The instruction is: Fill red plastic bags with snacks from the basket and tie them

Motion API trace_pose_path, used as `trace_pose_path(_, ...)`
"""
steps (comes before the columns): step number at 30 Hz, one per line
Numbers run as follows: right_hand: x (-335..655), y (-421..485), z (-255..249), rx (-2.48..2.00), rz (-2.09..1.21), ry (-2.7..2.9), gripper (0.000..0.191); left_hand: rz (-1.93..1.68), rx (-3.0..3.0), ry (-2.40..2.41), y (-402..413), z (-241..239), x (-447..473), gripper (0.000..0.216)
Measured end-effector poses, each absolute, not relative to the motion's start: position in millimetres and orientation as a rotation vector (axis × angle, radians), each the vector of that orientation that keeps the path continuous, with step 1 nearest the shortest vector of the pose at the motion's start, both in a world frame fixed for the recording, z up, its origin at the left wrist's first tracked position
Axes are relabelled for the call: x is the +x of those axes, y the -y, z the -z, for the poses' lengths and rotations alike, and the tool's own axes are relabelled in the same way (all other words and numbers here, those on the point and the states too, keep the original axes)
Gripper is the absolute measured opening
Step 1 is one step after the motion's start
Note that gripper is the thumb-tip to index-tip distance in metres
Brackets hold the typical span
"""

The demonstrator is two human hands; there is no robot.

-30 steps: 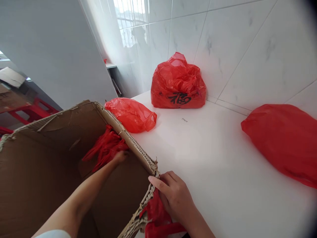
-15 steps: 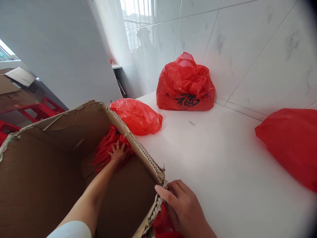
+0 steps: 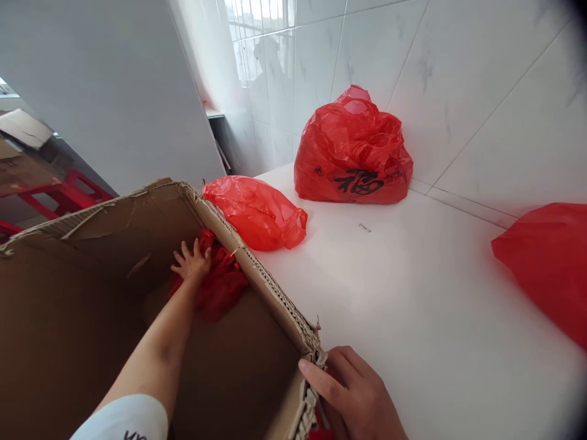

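A large open cardboard box [image 3: 123, 211] with torn, frayed top edges fills the lower left. Deep inside, my left hand [image 3: 191, 263] has its fingers spread, at the upper left part of a crumpled red bundle [image 3: 222, 287] that lies against the far wall of the box. Whether the palm presses on the bundle is hard to see. My right hand [image 3: 353, 391] grips the near right corner of the box, thumb on the rim and fingers outside. Below that hand a bit of red material [image 3: 322, 432] shows, mostly hidden.
A white tabletop [image 3: 403, 287] runs beside the box. On it rest a small red plastic bag [image 3: 257, 211], a fuller red bag [image 3: 353, 153] with black lettering, and another red bag [image 3: 550, 263] at right. Red stools [image 3: 66, 194] and cartons stand at far left.
My left hand has moved left and up over the red bundle, fingers still spread. My right hand keeps its grip on the box corner. The view has shifted slightly.
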State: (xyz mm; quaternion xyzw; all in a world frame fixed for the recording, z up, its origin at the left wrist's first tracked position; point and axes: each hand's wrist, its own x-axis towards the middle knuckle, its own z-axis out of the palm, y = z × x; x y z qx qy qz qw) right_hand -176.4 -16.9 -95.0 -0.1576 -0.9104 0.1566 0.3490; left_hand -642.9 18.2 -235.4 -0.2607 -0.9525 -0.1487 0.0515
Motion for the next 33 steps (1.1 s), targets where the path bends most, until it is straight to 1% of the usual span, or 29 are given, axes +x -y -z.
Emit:
trace_pose_path(4,-178,17,97,-0.430,-0.372,2.360,0.050,0.439,-1.059,2.905,-25,259,-623,0.056)
trace_pose_path(7,-178,17,99,-0.440,-0.363,2.369,0.051,0.463,-1.050,2.816,-22,271,-598,0.058)
trace_pose_path(11,-178,18,100,-0.454,-0.344,2.368,0.051,0.474,-1.099,2.748,-12,272,-576,0.053)
trace_pose_path(14,-177,18,98,-0.445,-0.380,2.384,0.049,0.462,-1.153,2.725,3,266,-577,0.049)
trace_pose_path(18,-176,18,95,-0.434,-0.407,2.375,0.047,0.353,-1.364,2.776,36,264,-592,0.035)
trace_pose_path(20,-176,19,95,-0.435,-0.401,2.381,0.047,0.278,-1.473,2.813,51,269,-595,0.032)
trace_pose_path(23,-176,20,96,-0.436,-0.389,2.387,0.046,0.196,-1.445,2.863,64,279,-587,0.040)
trace_pose_path(28,-175,21,97,-0.449,-0.372,2.381,0.046,0.141,-1.274,2.901,62,289,-568,0.070)
trace_pose_path(30,-175,21,96,-0.454,-0.364,2.384,0.046,0.133,-1.320,2.919,61,289,-565,0.069)
trace_pose_path(33,-175,22,96,-0.460,-0.368,2.391,0.044,0.171,-1.389,2.947,63,288,-564,0.059)
